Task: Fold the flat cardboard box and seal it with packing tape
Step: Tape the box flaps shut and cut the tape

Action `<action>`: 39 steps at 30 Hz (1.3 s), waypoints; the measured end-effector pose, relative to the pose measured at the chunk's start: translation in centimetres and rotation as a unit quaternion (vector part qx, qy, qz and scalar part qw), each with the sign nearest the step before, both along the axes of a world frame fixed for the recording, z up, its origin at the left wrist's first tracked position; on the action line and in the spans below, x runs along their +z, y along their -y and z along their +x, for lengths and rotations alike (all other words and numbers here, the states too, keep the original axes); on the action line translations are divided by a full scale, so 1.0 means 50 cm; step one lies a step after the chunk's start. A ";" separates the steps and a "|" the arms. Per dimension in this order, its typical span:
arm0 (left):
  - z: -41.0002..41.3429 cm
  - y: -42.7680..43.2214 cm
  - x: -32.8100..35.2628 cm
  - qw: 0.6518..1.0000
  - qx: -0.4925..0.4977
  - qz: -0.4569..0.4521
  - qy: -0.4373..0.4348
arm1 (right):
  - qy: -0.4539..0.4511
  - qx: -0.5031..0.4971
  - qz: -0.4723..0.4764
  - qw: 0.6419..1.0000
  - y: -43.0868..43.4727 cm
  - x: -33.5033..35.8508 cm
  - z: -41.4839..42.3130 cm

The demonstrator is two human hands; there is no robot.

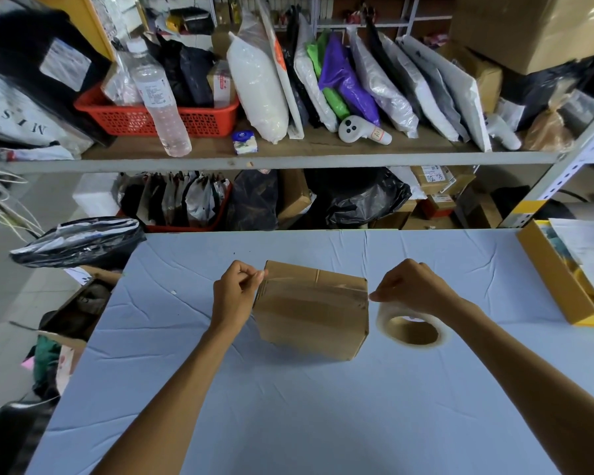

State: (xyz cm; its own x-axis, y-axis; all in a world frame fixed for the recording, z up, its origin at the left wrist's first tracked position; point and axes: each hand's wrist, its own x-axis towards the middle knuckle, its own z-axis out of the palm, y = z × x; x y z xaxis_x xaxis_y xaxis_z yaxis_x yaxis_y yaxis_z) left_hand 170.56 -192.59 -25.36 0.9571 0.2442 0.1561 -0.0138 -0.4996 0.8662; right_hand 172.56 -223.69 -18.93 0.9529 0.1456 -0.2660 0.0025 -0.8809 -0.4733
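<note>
- Looks like a small packing or shipping room, the back-of-an-online-shop kind, not a home.
- The metal shelf point(288, 162) is crammed with sealed poly mailer bags point(384, 87) leaning in a row, grey, white, purple and green.
- A red basket point(158, 120) up there holds more wrapped packets, and a second one below is stuffed with bagged items.
- Brown cartons point(436, 181) with printed labels sit on the lower level beside black plastic sacks point(357, 197).
- The desk point(288, 406) has a plain pale-blue cover, with a cardboard box point(312, 313) and a roll of packing tape point(413, 329) on it.
- More open cartons of stuff on the floor at the left.
</note>
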 end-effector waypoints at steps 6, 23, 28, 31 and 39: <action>0.004 0.000 -0.004 1.000 0.009 0.008 0.002 | -0.029 -0.009 0.002 1.000 0.000 -0.018 0.007; -0.005 0.007 -0.013 0.997 0.063 0.039 -0.007 | -0.036 -0.053 -0.005 0.998 -0.021 -0.052 0.012; -0.002 0.006 -0.001 0.997 0.073 -0.010 -0.039 | -0.031 -0.062 -0.008 0.998 -0.021 -0.058 0.010; -0.001 0.002 0.000 0.996 0.070 -0.027 -0.043 | -0.031 -0.058 -0.011 0.998 -0.021 -0.060 0.012; -0.003 0.008 -0.002 0.978 0.115 -0.128 -0.119 | -0.030 -0.053 -0.010 0.998 -0.024 -0.056 0.009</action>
